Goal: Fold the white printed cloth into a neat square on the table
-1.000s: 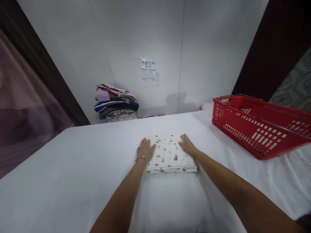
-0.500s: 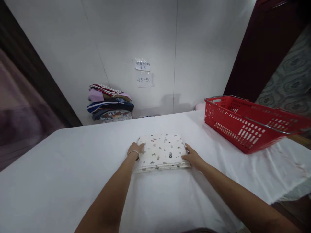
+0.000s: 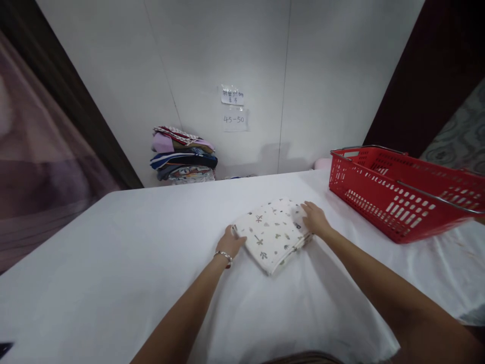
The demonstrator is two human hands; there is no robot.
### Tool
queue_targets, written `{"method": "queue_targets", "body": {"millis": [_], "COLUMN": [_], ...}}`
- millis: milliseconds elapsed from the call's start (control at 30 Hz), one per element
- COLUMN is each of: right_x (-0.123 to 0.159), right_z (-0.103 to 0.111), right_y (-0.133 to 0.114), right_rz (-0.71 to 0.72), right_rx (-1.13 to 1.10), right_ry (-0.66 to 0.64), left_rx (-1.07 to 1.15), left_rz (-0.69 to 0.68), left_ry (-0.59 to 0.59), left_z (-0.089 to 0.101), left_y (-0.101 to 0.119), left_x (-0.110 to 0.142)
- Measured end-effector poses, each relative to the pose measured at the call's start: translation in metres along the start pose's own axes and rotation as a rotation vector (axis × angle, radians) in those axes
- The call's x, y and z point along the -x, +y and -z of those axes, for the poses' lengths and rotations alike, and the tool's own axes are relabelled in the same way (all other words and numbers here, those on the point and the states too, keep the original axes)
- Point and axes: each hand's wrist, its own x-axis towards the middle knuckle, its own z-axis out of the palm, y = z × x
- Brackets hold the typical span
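Observation:
A folded white cloth (image 3: pixel 271 230) with small plant-like prints lies turned at an angle on the white-covered table (image 3: pixel 113 263). My left hand (image 3: pixel 231 243), a bracelet at its wrist, grips the cloth's left edge, thumb on top and the other fingers partly hidden at the side. My right hand (image 3: pixel 315 218) holds the opposite edge, fingers over the upper right corner. Layered folds show along the cloth's near right side.
A red plastic basket (image 3: pixel 382 202) with metal handles stands at the right. Folded fabrics (image 3: pixel 185 154) are stacked against the wall, left of two paper signs (image 3: pixel 235 120). A pinkish curtain (image 3: pixel 45 172) hangs at far left.
The cloth has been turned counterclockwise from lying square, its right side now farther away. Both hands have moved with it, still on its edges. The view has shifted slightly.

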Motion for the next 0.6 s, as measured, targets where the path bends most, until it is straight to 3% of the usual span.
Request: {"method": "queue_targets", "body": {"millis": [133,200,333,467,600], "right_x": [0.017,0.025,0.037,0.04,0.028], "right_z": [-0.01,-0.018,-0.034,-0.038,-0.028], "right_y": [-0.058,-0.075,-0.077,-0.068,-0.074], "right_rz": [0.236,0.256,0.219,0.216,0.181], "right_rx": [0.042,0.054,0.105,0.123,0.088], "right_ry": [-0.105,-0.207,-0.335,-0.353,-0.469], "left_rx": [-0.17,-0.273,-0.386,-0.378,-0.376], "left_rz": [-0.28,-0.397,-0.336,-0.323,-0.326], "left_ry": [0.206,0.2,0.029,0.022,0.033], "left_z": [0.001,-0.005,-0.021,-0.029,-0.028], "left_y": [0.015,0.02,0.014,0.003,0.002], "left_x": [-0.007,-0.013,-0.023,-0.026,-0.025]}}
